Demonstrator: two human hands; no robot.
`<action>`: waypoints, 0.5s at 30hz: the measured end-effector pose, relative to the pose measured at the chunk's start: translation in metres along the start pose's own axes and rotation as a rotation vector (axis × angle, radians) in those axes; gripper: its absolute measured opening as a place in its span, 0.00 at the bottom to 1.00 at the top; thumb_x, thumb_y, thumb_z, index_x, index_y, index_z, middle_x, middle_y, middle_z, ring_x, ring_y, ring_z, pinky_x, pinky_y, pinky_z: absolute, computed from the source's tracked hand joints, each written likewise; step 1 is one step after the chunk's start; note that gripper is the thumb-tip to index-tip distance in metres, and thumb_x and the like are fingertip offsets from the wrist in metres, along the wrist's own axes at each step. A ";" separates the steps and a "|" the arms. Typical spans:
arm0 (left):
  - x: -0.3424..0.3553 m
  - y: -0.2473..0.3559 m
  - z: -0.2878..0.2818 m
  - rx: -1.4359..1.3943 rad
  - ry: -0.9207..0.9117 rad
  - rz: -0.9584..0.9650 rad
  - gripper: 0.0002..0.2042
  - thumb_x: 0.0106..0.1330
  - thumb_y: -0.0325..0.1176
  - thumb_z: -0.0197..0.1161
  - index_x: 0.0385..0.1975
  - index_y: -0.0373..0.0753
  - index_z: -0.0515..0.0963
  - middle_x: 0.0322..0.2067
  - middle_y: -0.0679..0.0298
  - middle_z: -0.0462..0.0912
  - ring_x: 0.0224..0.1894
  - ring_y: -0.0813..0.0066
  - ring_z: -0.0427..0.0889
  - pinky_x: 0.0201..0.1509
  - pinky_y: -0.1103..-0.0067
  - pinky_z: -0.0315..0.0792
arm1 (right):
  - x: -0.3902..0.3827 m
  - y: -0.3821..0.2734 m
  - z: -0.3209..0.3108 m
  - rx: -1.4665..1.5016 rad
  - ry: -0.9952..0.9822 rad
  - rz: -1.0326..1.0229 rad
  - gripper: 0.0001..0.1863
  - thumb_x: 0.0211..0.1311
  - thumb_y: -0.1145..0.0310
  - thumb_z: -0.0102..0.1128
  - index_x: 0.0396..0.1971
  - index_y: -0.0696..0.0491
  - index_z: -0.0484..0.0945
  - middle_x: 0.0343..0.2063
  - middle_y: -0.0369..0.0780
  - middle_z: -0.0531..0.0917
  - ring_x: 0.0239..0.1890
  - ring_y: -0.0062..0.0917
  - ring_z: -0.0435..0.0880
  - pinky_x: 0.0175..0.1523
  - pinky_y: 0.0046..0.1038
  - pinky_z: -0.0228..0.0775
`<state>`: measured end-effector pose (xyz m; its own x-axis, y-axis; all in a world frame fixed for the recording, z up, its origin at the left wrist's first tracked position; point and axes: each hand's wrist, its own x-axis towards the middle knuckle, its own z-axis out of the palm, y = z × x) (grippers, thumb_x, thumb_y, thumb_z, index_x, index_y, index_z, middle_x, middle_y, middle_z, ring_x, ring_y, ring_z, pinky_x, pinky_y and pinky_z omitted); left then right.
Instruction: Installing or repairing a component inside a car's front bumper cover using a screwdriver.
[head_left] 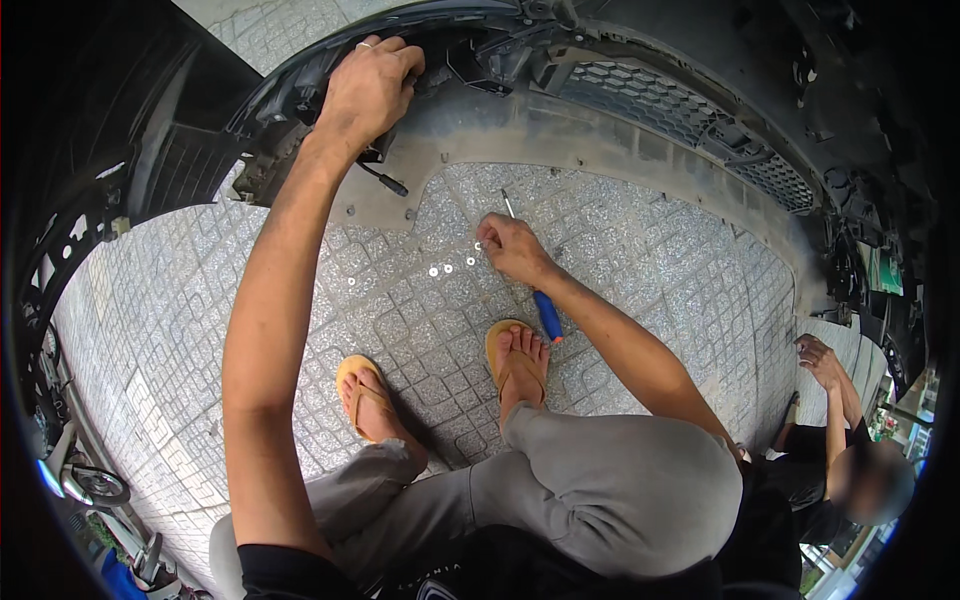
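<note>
At the upper left, my left hand (372,88) curls its fingers over the black plastic inside of a detached car bumper (620,140); its fingertips are partly hidden. Close to the paving, my right hand (515,249) is closed with thumb and fingers pinched together. Whatever sits in that pinch is too small to make out. Several small white washers (448,268) lie in a loose row to the left of those fingers. A screwdriver with a blue handle (548,317) lies on the ground, its shaft passing beneath my right hand.
A black cable connector (392,185) hangs from the bumper below my left wrist. Honeycomb grille (690,110) fills the bumper's upper right. My sandalled feet (520,365) stand on the patterned paving (420,310). Another person's hand (820,360) is at the far right, and a motorbike (95,480) stands at left.
</note>
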<state>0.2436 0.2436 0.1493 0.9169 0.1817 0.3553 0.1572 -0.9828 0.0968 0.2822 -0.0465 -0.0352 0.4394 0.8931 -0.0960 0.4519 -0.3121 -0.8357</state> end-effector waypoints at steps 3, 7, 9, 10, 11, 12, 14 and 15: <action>-0.002 -0.001 0.001 -0.006 0.024 0.001 0.10 0.59 0.26 0.66 0.40 0.41 0.81 0.42 0.63 0.82 0.50 0.58 0.79 0.55 0.66 0.76 | -0.001 0.013 -0.009 0.316 -0.013 0.293 0.08 0.63 0.78 0.59 0.41 0.57 0.80 0.38 0.41 0.86 0.39 0.30 0.87 0.43 0.30 0.78; 0.001 0.000 0.002 -0.025 0.022 0.029 0.09 0.57 0.25 0.67 0.39 0.40 0.82 0.40 0.62 0.83 0.48 0.57 0.79 0.55 0.66 0.75 | -0.014 0.009 -0.009 1.075 0.076 0.480 0.09 0.66 0.79 0.60 0.45 0.60 0.81 0.41 0.42 0.86 0.43 0.30 0.88 0.47 0.28 0.82; 0.002 0.002 -0.001 -0.038 0.020 0.054 0.09 0.56 0.25 0.68 0.38 0.40 0.82 0.39 0.61 0.83 0.47 0.57 0.79 0.55 0.65 0.75 | -0.015 -0.005 -0.010 1.238 0.151 0.494 0.10 0.66 0.80 0.61 0.46 0.62 0.81 0.41 0.43 0.86 0.44 0.31 0.88 0.50 0.29 0.83; 0.002 0.002 -0.002 -0.055 0.025 0.044 0.09 0.55 0.25 0.68 0.37 0.40 0.83 0.38 0.61 0.83 0.46 0.56 0.79 0.54 0.65 0.74 | -0.012 -0.012 -0.009 1.310 0.207 0.505 0.10 0.65 0.79 0.63 0.46 0.63 0.81 0.41 0.45 0.86 0.45 0.32 0.88 0.52 0.30 0.83; 0.002 0.002 -0.004 -0.073 0.027 0.037 0.09 0.54 0.25 0.69 0.36 0.40 0.83 0.37 0.61 0.83 0.45 0.55 0.79 0.53 0.65 0.74 | -0.006 -0.020 -0.008 1.385 0.265 0.516 0.11 0.65 0.79 0.65 0.46 0.64 0.81 0.42 0.46 0.86 0.46 0.33 0.88 0.54 0.30 0.83; 0.003 0.003 -0.004 -0.086 0.021 0.026 0.10 0.53 0.25 0.70 0.36 0.41 0.83 0.37 0.61 0.84 0.45 0.55 0.79 0.52 0.65 0.74 | 0.001 -0.027 -0.007 1.423 0.301 0.482 0.12 0.64 0.79 0.66 0.46 0.65 0.80 0.42 0.46 0.85 0.46 0.33 0.88 0.54 0.31 0.84; 0.003 -0.001 -0.001 -0.086 0.036 0.015 0.11 0.52 0.25 0.71 0.36 0.41 0.82 0.36 0.61 0.85 0.44 0.54 0.80 0.51 0.64 0.73 | 0.031 -0.044 -0.005 1.453 0.377 0.379 0.11 0.64 0.78 0.67 0.45 0.64 0.80 0.41 0.45 0.85 0.46 0.32 0.88 0.53 0.31 0.84; 0.004 -0.002 -0.005 -0.074 0.029 0.048 0.11 0.52 0.25 0.71 0.36 0.41 0.82 0.36 0.61 0.85 0.44 0.54 0.80 0.51 0.64 0.73 | 0.050 -0.057 -0.005 1.467 0.415 0.290 0.11 0.64 0.78 0.67 0.45 0.64 0.79 0.41 0.44 0.85 0.45 0.32 0.88 0.52 0.31 0.85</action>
<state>0.2447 0.2468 0.1547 0.9114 0.1367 0.3882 0.0852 -0.9855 0.1471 0.2830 0.0145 0.0103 0.6628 0.6340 -0.3985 -0.7049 0.3487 -0.6177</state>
